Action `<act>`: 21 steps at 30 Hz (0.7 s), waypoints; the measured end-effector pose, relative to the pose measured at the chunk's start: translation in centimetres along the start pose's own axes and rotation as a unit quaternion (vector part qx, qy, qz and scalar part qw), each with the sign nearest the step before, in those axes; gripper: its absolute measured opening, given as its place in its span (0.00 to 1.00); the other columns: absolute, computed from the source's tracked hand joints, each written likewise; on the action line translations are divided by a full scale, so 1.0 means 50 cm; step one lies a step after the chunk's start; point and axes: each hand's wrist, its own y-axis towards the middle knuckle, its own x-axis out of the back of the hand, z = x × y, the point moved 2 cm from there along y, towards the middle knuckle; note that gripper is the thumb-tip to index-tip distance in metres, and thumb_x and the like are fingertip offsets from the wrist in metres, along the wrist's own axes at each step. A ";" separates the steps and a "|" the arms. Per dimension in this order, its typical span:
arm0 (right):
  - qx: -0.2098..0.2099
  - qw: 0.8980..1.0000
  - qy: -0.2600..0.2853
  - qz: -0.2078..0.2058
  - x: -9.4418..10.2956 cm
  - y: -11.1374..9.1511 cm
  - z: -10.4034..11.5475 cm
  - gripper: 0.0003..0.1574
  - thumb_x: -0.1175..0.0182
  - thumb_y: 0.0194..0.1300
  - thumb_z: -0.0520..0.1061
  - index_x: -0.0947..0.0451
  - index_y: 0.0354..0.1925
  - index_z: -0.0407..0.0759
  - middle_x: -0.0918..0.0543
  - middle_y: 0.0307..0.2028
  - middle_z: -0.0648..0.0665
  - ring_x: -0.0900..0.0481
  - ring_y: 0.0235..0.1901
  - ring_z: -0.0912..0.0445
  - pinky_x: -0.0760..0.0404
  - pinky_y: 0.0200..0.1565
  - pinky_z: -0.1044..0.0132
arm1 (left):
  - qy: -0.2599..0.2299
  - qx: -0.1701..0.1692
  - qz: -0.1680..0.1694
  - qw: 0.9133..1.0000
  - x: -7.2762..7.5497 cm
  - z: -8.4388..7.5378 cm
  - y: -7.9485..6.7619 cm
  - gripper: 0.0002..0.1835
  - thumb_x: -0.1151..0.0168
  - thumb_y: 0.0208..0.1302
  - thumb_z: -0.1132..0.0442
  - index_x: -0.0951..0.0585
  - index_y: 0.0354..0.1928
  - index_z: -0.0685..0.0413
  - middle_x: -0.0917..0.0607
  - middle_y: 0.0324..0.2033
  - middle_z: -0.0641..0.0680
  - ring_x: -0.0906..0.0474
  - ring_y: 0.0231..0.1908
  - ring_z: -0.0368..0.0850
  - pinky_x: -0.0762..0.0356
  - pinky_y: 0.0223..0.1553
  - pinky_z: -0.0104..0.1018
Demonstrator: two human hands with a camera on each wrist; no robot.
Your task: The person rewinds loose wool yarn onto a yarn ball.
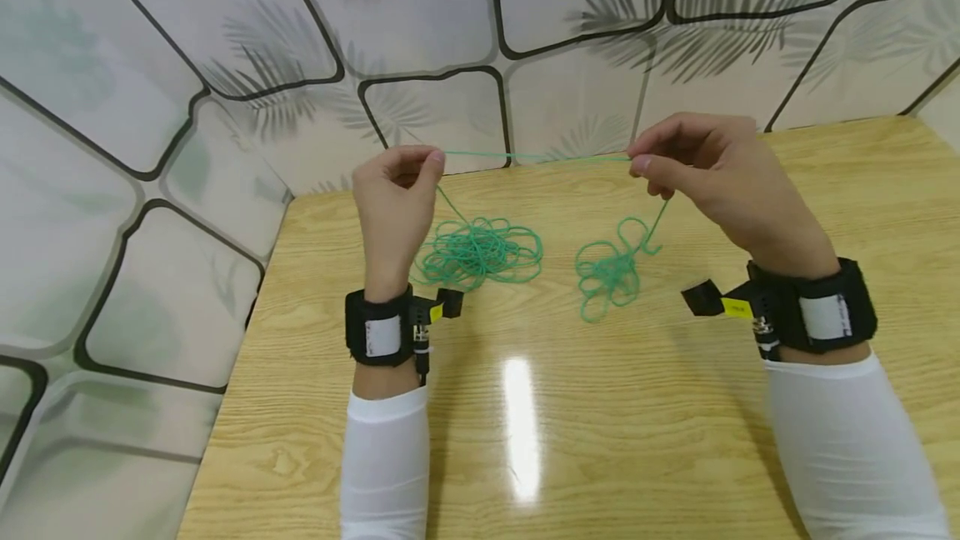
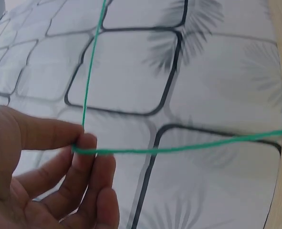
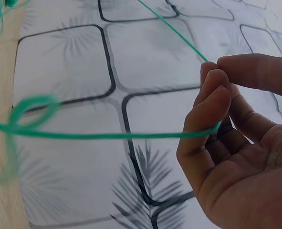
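Note:
A thin green string is stretched between the two raised hands near the wall. My left hand pinches it between thumb and fingertips; from there the string drops to a larger loose pile of green string on the table. The right hand pinches the other end of the taut span, the string trailing from under its curled fingers. That tail runs down to a smaller tangle of green string, whose loops lie right of the larger pile.
The light wood table meets a wall with a stone-and-leaf pattern just behind the hands. Black wrist straps with small cameras sit on both wrists. A bright light reflection shows on the table.

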 end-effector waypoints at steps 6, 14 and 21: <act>0.042 0.990 0.126 -0.047 0.027 0.003 -0.007 0.16 0.39 0.56 0.34 0.27 0.40 0.23 0.23 0.32 0.36 0.30 0.26 0.50 0.29 0.29 0.66 | 0.077 0.058 -0.057 0.994 0.016 0.020 0.005 0.09 0.41 0.60 0.60 0.17 0.35 0.57 0.18 0.28 0.53 0.25 0.29 0.43 0.30 0.36 0.33; 0.003 0.999 0.009 0.032 -0.037 0.004 -0.010 0.15 0.40 0.60 0.45 0.24 0.42 0.37 0.22 0.34 0.38 0.27 0.29 0.49 0.28 0.30 0.63 | 0.070 -0.002 0.230 0.971 -0.084 -0.038 -0.038 0.21 0.42 0.62 0.53 0.24 0.54 0.53 0.21 0.47 0.50 0.27 0.48 0.41 0.34 0.49 0.31; 0.013 0.995 -0.027 0.099 -0.079 0.009 -0.009 0.12 0.41 0.62 0.48 0.23 0.41 0.43 0.20 0.36 0.41 0.23 0.33 0.49 0.26 0.34 0.62 | -0.008 -0.040 0.328 0.944 -0.147 -0.080 -0.076 0.14 0.42 0.62 0.56 0.20 0.48 0.50 0.18 0.32 0.42 0.24 0.39 0.33 0.30 0.46 0.28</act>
